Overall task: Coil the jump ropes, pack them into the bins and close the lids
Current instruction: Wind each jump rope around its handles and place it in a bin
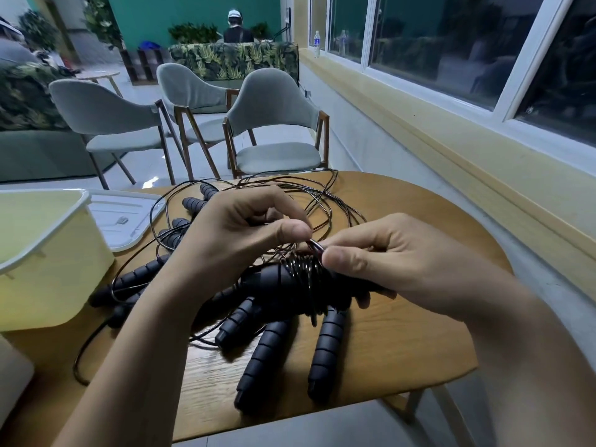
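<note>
Several black jump ropes with ribbed foam handles [264, 356] lie tangled on the round wooden table [403, 350]. A pair of handles [277, 280] is held above the table, with thin black cord [304, 269] wound round them in tight turns. My left hand [238, 233] pinches the cord between thumb and fingers just above the wound turns. My right hand [380, 256] pinches the same loop of cord from the right, its lower fingers curled under the handles. Loose cord loops [322, 201] spread over the far side of the table.
A pale yellow bin [48, 272] stands open at the table's left edge, its white lid [129, 217] lying flat behind it. Three grey chairs [277, 130] stand beyond the table. A window wall runs along the right. A person sits far back.
</note>
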Demonstrator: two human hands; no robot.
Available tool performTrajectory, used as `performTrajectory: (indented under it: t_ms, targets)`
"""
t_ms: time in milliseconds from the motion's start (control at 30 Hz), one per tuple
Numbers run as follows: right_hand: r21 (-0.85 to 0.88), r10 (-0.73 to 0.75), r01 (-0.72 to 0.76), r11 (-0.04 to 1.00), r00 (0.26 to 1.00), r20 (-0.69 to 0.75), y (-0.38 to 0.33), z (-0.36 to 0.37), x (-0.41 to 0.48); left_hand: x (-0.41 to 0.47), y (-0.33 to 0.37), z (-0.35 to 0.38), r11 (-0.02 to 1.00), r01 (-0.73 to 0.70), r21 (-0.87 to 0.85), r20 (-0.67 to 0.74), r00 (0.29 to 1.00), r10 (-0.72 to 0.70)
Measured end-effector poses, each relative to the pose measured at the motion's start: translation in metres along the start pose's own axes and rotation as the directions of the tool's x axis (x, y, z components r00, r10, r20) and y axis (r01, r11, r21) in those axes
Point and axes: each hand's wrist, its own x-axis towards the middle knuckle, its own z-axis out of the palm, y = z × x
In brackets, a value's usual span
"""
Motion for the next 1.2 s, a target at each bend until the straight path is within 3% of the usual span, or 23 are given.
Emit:
performTrajectory:
  t_ms: [200, 400, 467, 567, 733, 967, 1100, 1200]
  targets:
    - [0.261, -0.049, 0.054, 0.964, 0.998, -0.026, 0.006, -0.001, 0.001, 0.005, -0.009, 0.009, 0.988, 0.023, -0.154, 0.079, 0.997, -0.011]
    - [0.403, -0.084, 0.152, 0.903, 0.98, -0.18, 0.011, -0.005, 0.001, 0.009, -0.065, 0.006, 0.966, 0.237, 0.106, -0.031, 0.971, -0.235]
    - [0.422, -0.088, 0.207, 0.883, 0.955, -0.285, 0.009, -0.006, 0.002, 0.006, -0.052, 0.017, 0.956, 0.228, 0.183, -0.017, 0.973, -0.228]
    - [0.421, -0.062, 0.272, 0.865, 0.892, -0.449, 0.007, -0.007, 0.006, 0.006, -0.02, 0.043, 0.969, 0.189, 0.159, 0.077, 0.976, -0.203]
    - [0.168, -0.101, 0.261, 0.951, 0.772, -0.628, 0.013, 0.0, 0.013, 0.008, -0.01, 0.057, 0.851, 0.183, 0.492, 0.062, 0.968, -0.243]
    - [-0.244, -0.22, 0.056, 0.968, 0.655, -0.723, 0.024, 0.001, 0.016, 0.009, -0.006, 0.06, 0.767, 0.146, 0.624, 0.096, 0.961, -0.261]
    - [-0.379, -0.228, -0.1, 0.92, 0.649, -0.726, 0.028, -0.001, 0.016, 0.006, 0.005, 0.053, 0.738, 0.128, 0.663, 0.114, 0.957, -0.268]
    - [-0.399, -0.173, -0.171, 0.901, 0.702, -0.691, 0.029, -0.002, 0.015, 0.004, 0.013, 0.046, 0.73, 0.082, 0.679, 0.089, 0.977, -0.192]
